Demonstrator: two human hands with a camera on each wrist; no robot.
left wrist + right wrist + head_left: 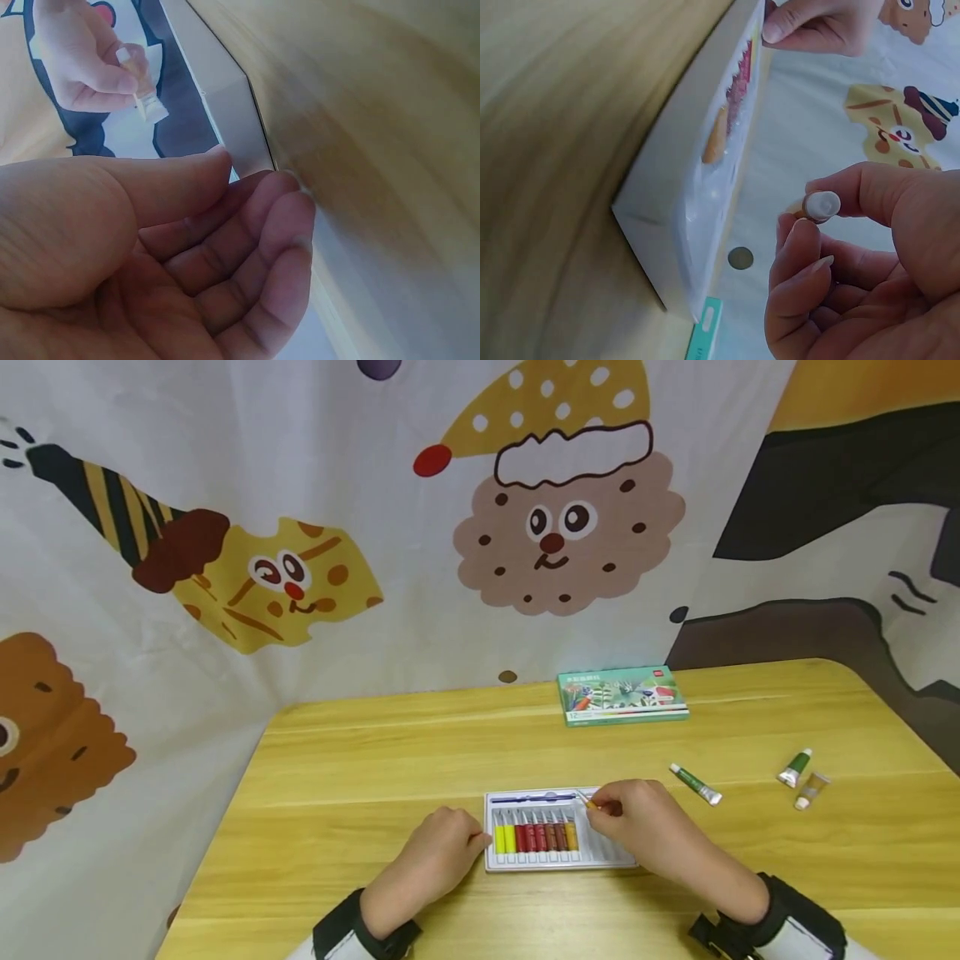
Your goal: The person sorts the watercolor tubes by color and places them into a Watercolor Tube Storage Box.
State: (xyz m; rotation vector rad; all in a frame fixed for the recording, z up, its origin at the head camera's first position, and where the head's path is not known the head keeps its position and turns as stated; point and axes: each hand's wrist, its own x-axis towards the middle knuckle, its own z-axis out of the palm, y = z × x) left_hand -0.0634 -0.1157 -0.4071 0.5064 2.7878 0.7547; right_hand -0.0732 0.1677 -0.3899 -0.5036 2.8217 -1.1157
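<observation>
My right hand (648, 822) pinches a small paint tube (822, 205) over the tray (555, 867) at one o'clock, and my left hand (448, 847) grips its edge at nine o'clock, I think so the tray won't slide.

In the head view, between three and four o'clock from the centre, a flat, rectangular teal cardboard box (622, 697) bears the clear number "12" (574, 716), toward eight o'clock on its printed face. At its ten o'clock runs a line of Chinese characters (583, 678), too small to read with certainty; at two o'clock sits a small red label (659, 674) with illegible lettering. Print on the slim, red-bodied paint tubes (536, 837), near five o'clock, is too fine to read.
</observation>
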